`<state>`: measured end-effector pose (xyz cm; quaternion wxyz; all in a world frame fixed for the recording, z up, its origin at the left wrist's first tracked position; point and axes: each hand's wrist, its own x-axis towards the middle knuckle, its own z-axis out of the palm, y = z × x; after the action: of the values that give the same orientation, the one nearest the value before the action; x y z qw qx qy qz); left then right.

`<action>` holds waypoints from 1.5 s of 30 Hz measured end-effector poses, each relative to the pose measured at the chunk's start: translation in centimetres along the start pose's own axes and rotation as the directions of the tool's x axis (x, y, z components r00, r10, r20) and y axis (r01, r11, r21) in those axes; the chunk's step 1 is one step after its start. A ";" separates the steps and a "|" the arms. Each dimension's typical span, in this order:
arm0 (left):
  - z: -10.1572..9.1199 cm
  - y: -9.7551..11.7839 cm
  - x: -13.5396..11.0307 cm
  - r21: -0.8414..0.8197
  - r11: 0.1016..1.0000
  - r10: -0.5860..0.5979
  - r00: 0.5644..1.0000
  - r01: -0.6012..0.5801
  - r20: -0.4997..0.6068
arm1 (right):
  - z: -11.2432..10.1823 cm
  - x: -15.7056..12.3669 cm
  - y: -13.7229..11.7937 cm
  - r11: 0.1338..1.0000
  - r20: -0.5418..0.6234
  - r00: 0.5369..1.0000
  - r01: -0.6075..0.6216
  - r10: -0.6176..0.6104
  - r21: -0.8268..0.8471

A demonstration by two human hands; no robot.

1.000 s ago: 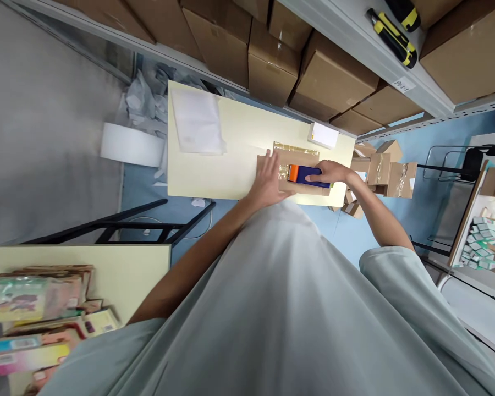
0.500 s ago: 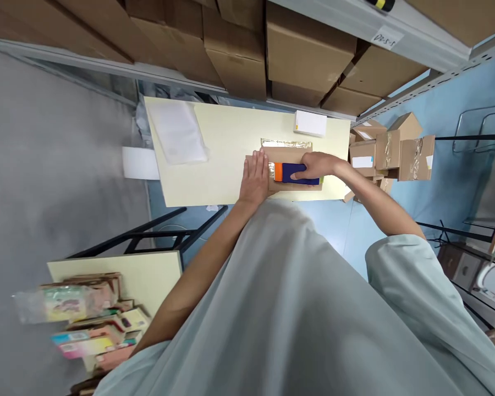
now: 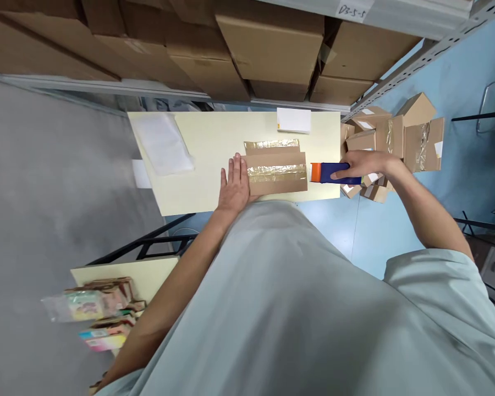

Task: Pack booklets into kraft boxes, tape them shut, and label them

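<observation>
The tape strip [image 3: 276, 172] already covers the seam of the box [image 3: 280, 187], so sealing seems nearly done. The left hand [image 3: 233, 190] lies open on the box; the grip of the right hand [image 3: 361, 164] is closed around the tape dispenser [image 3: 334, 172].

Pale yellow table [image 3: 214, 132]: taped cardboard box [image 3: 276, 173], white pad [image 3: 293, 120], plastic sheet [image 3: 161, 144].

Matt brown cardboard box [image 3: 277, 173] bears glossy clear tape [image 3: 276, 171]; plastic dispenser [image 3: 334, 172], smooth table [image 3: 214, 137]

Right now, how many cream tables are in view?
2. The first table is under the taped cardboard box and the left hand; the second table is at lower left, carrying colourful packets. More may be hidden off-frame.
</observation>
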<state>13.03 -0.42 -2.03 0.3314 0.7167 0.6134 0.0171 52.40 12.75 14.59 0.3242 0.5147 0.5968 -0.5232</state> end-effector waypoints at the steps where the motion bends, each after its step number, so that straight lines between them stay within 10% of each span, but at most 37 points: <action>1: 0.0 0.0 0.0 0.006 1.000 -0.001 1.000 0.001 0.000 | 0.1 0.3 0.6 1.000 -0.001 1.000 0.001 -0.001 0.010; 15: -0.5 0.6 0.3 0.012 0.999 -0.049 0.999 0.048 0.003 | -1.5 0.2 5.4 1.000 0.033 0.999 -0.004 0.004 0.009; 25: -0.6 0.8 0.3 0.037 0.998 -0.054 0.998 0.052 0.037 | 2.3 7.9 0.9 0.965 -0.152 0.988 -0.074 0.036 -0.252; 30: -0.4 0.8 0.4 -0.033 0.998 -0.061 0.998 0.060 -0.027 | 5.2 10.0 -0.6 0.895 -0.408 0.905 -0.279 0.123 -0.349; 38: -0.2 0.0 0.4 0.050 0.998 0.034 0.999 -0.035 0.017 | 3.3 3.8 -0.4 0.922 -0.520 0.812 -0.371 0.263 -0.113; 45: 0.0 -1.0 0.3 0.137 0.983 0.121 0.992 -0.118 -0.018 | -0.9 -2.7 -9.1 0.984 -0.724 0.689 -0.129 -0.001 -0.125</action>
<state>12.25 -0.11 -2.62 0.2719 0.7729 0.5733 0.0046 44.59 13.58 19.94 0.1234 0.6704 0.6990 -0.2161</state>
